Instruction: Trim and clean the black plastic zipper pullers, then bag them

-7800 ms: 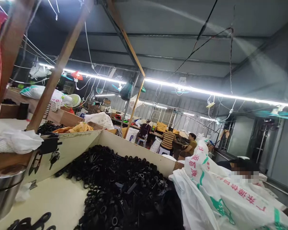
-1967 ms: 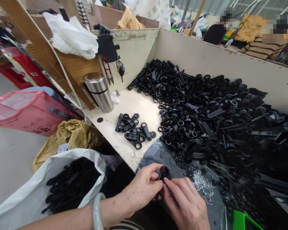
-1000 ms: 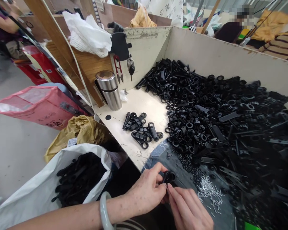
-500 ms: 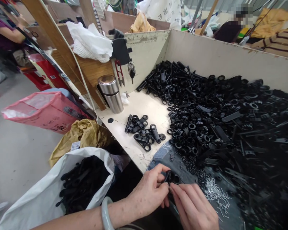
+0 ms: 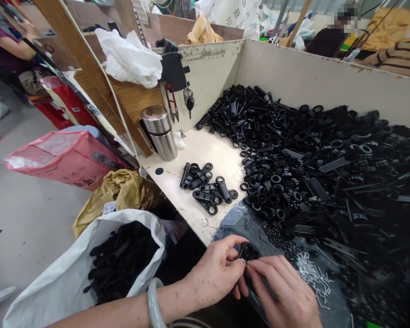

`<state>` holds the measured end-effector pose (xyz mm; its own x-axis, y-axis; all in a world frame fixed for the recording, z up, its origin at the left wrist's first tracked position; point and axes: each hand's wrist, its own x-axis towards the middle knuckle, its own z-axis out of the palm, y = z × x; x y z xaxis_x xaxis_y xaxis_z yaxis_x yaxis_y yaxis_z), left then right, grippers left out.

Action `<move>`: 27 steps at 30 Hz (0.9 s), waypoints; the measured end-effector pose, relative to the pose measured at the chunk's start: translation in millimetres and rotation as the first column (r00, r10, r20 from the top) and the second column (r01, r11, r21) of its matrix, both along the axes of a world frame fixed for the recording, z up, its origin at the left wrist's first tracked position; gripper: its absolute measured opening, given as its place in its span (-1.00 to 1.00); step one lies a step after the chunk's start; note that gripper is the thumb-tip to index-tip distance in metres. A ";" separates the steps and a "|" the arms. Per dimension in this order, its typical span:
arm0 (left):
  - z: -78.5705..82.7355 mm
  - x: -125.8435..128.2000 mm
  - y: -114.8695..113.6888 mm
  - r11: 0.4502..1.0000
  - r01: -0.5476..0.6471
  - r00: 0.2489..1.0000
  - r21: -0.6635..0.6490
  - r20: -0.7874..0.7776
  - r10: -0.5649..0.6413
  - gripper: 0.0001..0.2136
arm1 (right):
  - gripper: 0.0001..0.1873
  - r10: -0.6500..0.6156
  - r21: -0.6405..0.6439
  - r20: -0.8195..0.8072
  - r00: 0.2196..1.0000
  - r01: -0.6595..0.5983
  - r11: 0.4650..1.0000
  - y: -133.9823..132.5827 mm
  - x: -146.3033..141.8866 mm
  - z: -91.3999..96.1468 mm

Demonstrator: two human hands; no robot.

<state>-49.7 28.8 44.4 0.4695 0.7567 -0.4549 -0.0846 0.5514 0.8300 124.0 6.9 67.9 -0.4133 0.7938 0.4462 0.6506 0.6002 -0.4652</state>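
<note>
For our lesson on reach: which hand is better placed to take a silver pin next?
Probably the right hand: it is beside the silver pins, while the left hand is farther off and grips a black part.

Left hand (image 5: pixel 218 269) and right hand (image 5: pixel 283 289) close together, fingers bent, left forearm (image 5: pixel 123 310) bare.

A grey floor (image 5: pixel 17 205) spreads across the left, marked by a dark spot. A slanting wooden post (image 5: pixel 73 45) stands beside the cream counter (image 5: pixel 222 146), whose raised, scuffed panels (image 5: pixel 300 73) meet at a corner. Brown partitions (image 5: pixel 172 28) run behind; a ribbed grey wall (image 5: pixel 319 8) shows at upper right. Light brightens the counter's bare patch.
</note>
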 end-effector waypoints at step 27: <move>-16.1 -11.7 10.4 0.982 -0.174 0.977 0.067 -0.116 0.181 -0.41 | -0.80 0.055 -0.110 0.514 0.856 0.002 0.994 45.7 -31.6 -18.6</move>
<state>-61.3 39.1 28.2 0.2691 0.8490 -0.4548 -0.0736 0.4890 0.8692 92.5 52.6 49.3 -0.5831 0.8084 0.0803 0.7984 0.5885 -0.1275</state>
